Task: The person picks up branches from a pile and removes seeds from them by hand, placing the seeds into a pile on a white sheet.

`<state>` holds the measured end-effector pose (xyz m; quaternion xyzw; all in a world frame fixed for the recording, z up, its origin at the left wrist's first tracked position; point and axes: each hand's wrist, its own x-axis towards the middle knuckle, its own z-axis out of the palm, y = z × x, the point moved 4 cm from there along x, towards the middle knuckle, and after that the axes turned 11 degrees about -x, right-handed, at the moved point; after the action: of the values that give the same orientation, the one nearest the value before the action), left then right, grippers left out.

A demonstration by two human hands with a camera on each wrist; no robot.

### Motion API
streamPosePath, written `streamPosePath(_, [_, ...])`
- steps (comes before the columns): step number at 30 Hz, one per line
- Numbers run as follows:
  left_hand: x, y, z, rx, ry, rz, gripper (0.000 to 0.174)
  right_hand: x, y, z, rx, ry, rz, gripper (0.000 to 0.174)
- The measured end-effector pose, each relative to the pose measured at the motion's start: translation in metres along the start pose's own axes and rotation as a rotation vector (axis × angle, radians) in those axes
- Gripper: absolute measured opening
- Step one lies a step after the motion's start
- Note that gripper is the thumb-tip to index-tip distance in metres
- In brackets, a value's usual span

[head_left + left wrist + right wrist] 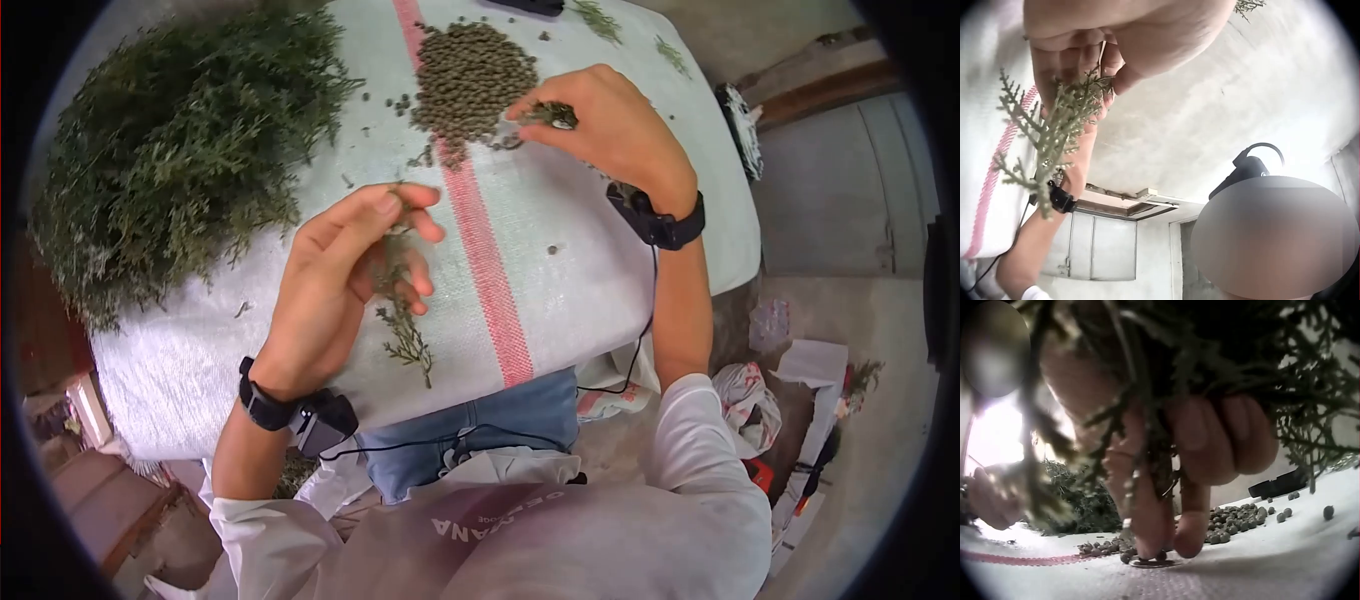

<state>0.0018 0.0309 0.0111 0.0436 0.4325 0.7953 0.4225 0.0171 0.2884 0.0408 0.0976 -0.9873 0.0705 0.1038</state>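
Note:
My left hand pinches a small green sprig over the white woven sack. In the left wrist view the sprig hangs from the fingers of that hand. Bent at the wrist, my right hand grips dark green sprigs at the right edge of a pile of small round brown berries. The right wrist view has this hand with its fingertips down at a thin shiny round piece beside the berries; whether they pinch it, I cannot tell.
A large heap of green foliage covers the sack's left side. A red stripe crosses the sack. A black object and loose sprigs are at the far edge. Cables run from the wrist devices.

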Motion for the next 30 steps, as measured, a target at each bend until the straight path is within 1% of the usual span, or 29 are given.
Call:
streamPosePath(1, [-0.001, 0.002, 0.0, 0.013, -0.002, -0.002, 0.03, 0.003, -0.004, 0.004, -0.005, 0.007, -0.056, 0.018])
streamPosePath(2, [-0.003, 0.003, -0.002, 0.028, -0.005, -0.006, 0.031, 0.006, -0.007, 0.007, 0.015, 0.008, -0.073, 0.018])
streamPosePath(3, [-0.003, 0.005, -0.005, 0.033, 0.015, -0.001, 0.031, 0.006, -0.007, 0.009, 0.006, -0.017, -0.029, 0.018])
streamPosePath(5, [-0.002, 0.003, -0.005, -0.001, -0.06, -0.026, 0.032, 0.004, -0.007, 0.009, -0.028, -0.078, 0.068, 0.018])
streamPosePath(6, [-0.001, 0.002, -0.004, -0.018, -0.107, -0.037, 0.033, 0.004, -0.007, 0.01, -0.027, -0.079, 0.064, 0.018])
streamPosePath(10, [-0.001, 0.002, -0.007, -0.022, -0.115, -0.034, 0.035, 0.003, -0.008, 0.011, -0.081, -0.022, 0.023, 0.018])
streamPosePath(11, [-0.001, 0.001, -0.008, -0.021, -0.112, -0.033, 0.035, 0.003, -0.008, 0.01, -0.062, -0.053, 0.059, 0.018])
streamPosePath(13, [0.001, 0.001, -0.007, 0.014, -0.102, 0.035, 0.037, 0.005, -0.01, 0.006, -0.025, -0.115, 0.13, 0.017])
streamPosePath(14, [0.001, 0.001, -0.007, 0.031, -0.097, 0.069, 0.037, 0.006, -0.013, 0.003, -0.024, -0.115, 0.128, 0.017])
streamPosePath(18, [-0.001, 0.009, -0.006, -0.018, -0.06, 0.004, 0.031, 0.005, -0.028, -0.013, 0.046, -0.123, 0.162, 0.014])
streamPosePath(21, [0.002, 0.004, -0.01, -0.024, -0.024, 0.072, 0.027, 0.007, -0.051, -0.026, 0.261, 0.064, 0.047, 0.012])
streamPosePath(22, [0.004, 0.004, -0.012, -0.027, -0.011, 0.105, 0.025, 0.008, -0.056, -0.024, 0.258, 0.066, 0.043, 0.012])
streamPosePath(24, [0.005, 0.007, -0.012, -0.01, -0.017, 0.122, 0.023, 0.008, -0.061, -0.016, 0.561, 0.118, 0.058, 0.013])
streamPosePath(26, [0.002, 0.008, -0.011, 0.026, -0.023, 0.136, 0.018, 0.008, -0.071, -0.016, 0.714, 0.141, 0.074, 0.014])
streamPosePath(29, [-0.001, 0.011, -0.009, 0.011, -0.034, 0.163, 0.018, 0.016, -0.085, -0.019, 0.894, -0.019, 0.245, 0.016])
streamPosePath(30, [-0.003, 0.012, -0.01, 0.002, -0.032, 0.175, 0.017, 0.019, -0.091, -0.018, 0.896, -0.016, 0.235, 0.016])
